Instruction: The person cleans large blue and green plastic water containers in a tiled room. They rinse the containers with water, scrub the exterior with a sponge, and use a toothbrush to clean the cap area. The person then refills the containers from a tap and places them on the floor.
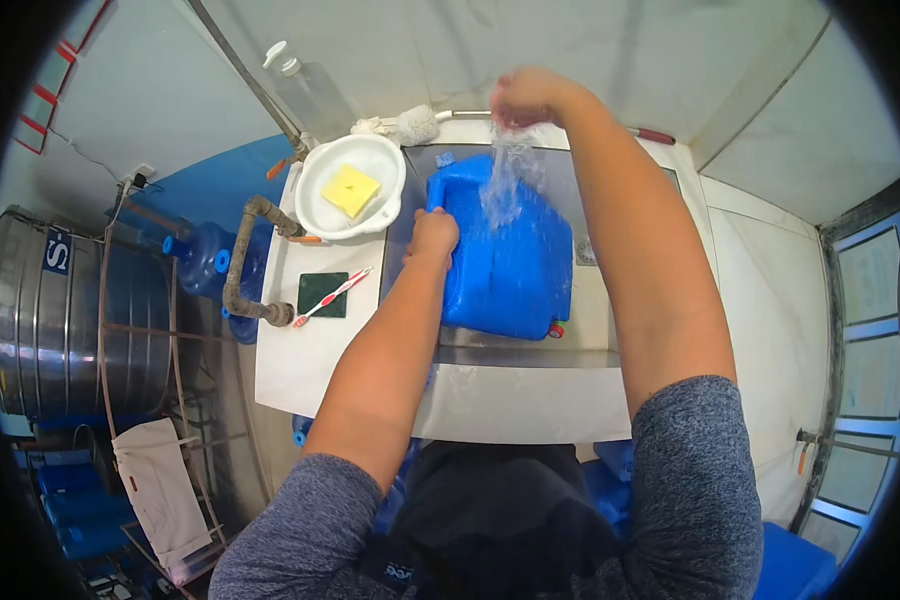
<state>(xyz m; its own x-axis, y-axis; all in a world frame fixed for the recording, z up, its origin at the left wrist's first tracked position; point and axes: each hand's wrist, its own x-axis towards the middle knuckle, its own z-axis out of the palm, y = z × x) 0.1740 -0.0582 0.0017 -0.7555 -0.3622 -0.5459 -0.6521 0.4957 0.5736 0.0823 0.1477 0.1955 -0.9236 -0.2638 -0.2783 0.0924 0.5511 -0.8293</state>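
Observation:
A blue plastic jerrycan (pixel 515 270) lies in the sink (pixel 596 305), its small red-and-green cap (pixel 557 329) at the near right corner. My left hand (pixel 433 236) is closed round the jerrycan's left side, by its handle. Above the sink's far edge, my right hand (pixel 530 98) is curled, with something pinkish at its fingers that I cannot make out. Water (pixel 505 180) streams down from beneath it, splashing over the jerrycan's upper face.
Left of the sink, a white basin (pixel 310 205) holds a yellow sponge (pixel 351 190). A red-and-white toothbrush (pixel 332 297) rests across a dark green scouring pad (pixel 315 288). Behind are a white brush (pixel 417 125) and a clear bottle (pixel 308 95). A bent pipe (pixel 235 260) rises at the counter's left edge.

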